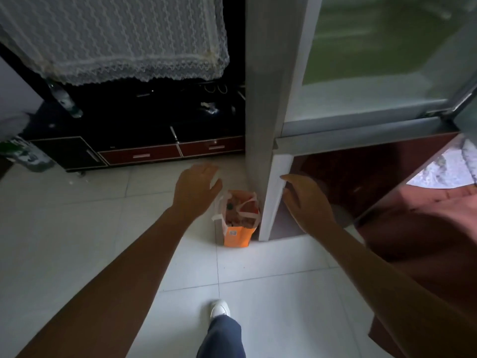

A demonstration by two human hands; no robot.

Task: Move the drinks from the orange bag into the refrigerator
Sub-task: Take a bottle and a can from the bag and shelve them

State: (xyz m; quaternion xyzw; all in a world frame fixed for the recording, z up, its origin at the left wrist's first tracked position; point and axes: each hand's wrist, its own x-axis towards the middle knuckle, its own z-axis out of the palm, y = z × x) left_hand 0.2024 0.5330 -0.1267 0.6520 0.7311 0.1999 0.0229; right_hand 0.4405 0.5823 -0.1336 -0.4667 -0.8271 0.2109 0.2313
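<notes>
The orange bag (236, 223) stands on the floor (77, 228) against the fridge (268, 125), drinks inside. The left hand (197, 188) hovers above it, fingers spread and empty. The right hand (307, 200), also spread, touches the fridge's lower edge.

The orange bag (236, 235) bears a small white label (print too blurred to read).

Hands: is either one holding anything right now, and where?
Nothing held. The left hand is open above the orange bag; the right hand is open, fingertips at the refrigerator edge.
</notes>
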